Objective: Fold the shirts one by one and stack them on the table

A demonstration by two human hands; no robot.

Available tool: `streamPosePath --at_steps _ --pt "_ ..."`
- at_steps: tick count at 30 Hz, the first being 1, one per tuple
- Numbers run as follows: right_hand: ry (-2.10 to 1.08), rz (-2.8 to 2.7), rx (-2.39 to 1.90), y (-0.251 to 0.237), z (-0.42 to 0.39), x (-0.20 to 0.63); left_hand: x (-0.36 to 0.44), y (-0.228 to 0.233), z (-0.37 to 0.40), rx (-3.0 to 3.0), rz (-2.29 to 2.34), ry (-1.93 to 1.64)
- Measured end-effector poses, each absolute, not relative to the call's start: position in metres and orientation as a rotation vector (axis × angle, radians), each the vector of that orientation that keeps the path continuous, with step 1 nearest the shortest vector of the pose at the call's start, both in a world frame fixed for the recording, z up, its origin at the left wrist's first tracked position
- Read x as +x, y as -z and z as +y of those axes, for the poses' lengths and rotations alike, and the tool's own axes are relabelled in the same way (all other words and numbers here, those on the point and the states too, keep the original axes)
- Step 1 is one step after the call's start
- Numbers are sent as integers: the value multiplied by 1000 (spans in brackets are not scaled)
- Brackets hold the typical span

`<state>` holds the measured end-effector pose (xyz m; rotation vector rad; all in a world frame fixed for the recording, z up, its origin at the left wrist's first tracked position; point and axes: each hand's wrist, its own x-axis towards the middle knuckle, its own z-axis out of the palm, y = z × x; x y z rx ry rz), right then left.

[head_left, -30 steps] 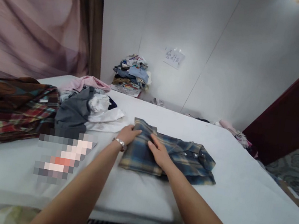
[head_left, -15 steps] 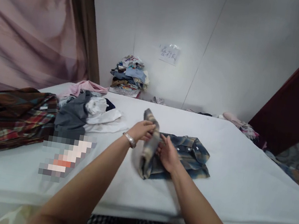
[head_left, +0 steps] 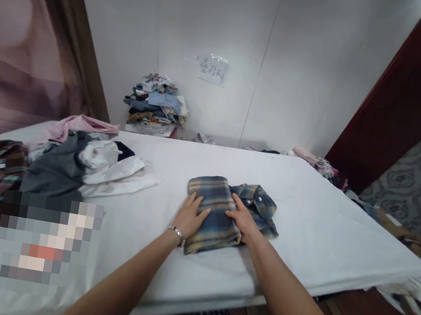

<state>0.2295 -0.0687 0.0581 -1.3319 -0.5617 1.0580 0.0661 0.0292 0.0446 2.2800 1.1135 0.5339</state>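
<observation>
Shirt (head_left: pixel 216 223) beneath both hands (head_left: pixel 188 217) (head_left: pixel 243 221)

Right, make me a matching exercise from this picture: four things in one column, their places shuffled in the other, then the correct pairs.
Things
1. Plaid shirt
2. Silver bracelet
3. Pink garment
4. Paper sign

Places
A. Up on the wall
B. Under the left hand, with the right hand also touching it
C. On the left part of the table, behind a grey garment
D. Around the left arm

Pairs: 1-B, 2-D, 3-C, 4-A
</observation>
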Motion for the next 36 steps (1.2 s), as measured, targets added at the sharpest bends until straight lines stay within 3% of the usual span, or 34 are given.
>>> streamPosePath --at_steps 8,16,28,36 --pt "-562 -736 -1499 -54 -132 244 55 -60 59 2509 1042 -416" --pt "-1157 -43 -1225 -60 -213 210 97 -86 123 2748 984 -397" --pt "-1247 -47 -1034 -70 -184 192 190 -76 163 2654 758 88" --pt "-1290 -83 -1070 -67 -160 186 222 -77 164 2570 644 150"
